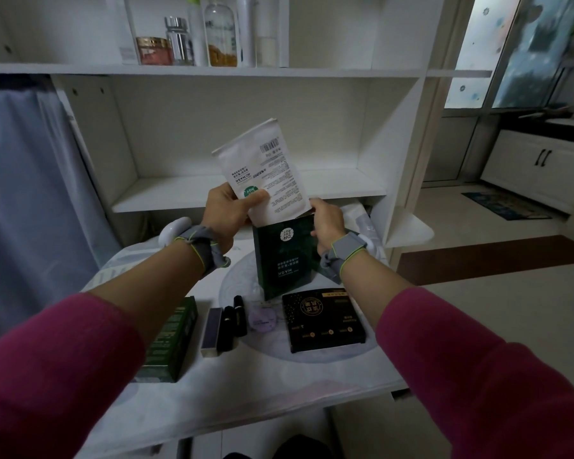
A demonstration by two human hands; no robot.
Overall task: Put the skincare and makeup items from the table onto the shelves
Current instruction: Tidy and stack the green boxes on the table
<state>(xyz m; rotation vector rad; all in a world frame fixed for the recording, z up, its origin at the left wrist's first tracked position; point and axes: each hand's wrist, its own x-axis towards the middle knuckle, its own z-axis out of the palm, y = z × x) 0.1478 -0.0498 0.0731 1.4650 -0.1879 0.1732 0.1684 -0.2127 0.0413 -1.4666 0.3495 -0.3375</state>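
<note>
Magenta sleeves (63, 369) fill the lower corners, and both forearms reach up toward the middle of the view, each wrist wrapped in a grey band with a lime edge. Between the arms, on the white table (279, 389), lie the items not yet shelved: a green carton (171, 342) at about 7 o'clock, a slim dark box (211, 331) and two black lipstick tubes (234, 321) lying side by side just right of it, a small lilac round compact (262, 320), and a flat black box with gold print (325, 321) at about 5 o'clock.

Above these, near the centre, the right hand (327, 226) grips the upper right edge of a dark green mask box (284, 256). That box stands upright with its top open, its long axis running roughly 12 to 6 o'clock, leaning slightly left at the top; its white lettering reads upside down to the camera.

A mask sachet (262, 167), white with small dark text, a barcode near its top right and a green round logo near its lower left, sticks up out of the box's open top. Its long axis tilts from about 5 o'clock up to 11 o'clock. The left hand (227, 212) pinches its lower left edge, thumb over the green logo.

Behind it is the bare lower shelf (186, 193) of the white unit. On the upper shelf (345, 72), at 11 to 12 o'clock, stand a copper-lidded jar (153, 50), a silver-capped bottle (179, 41), a clear bottle with amber contents (221, 34) and tall white bottles.
</note>
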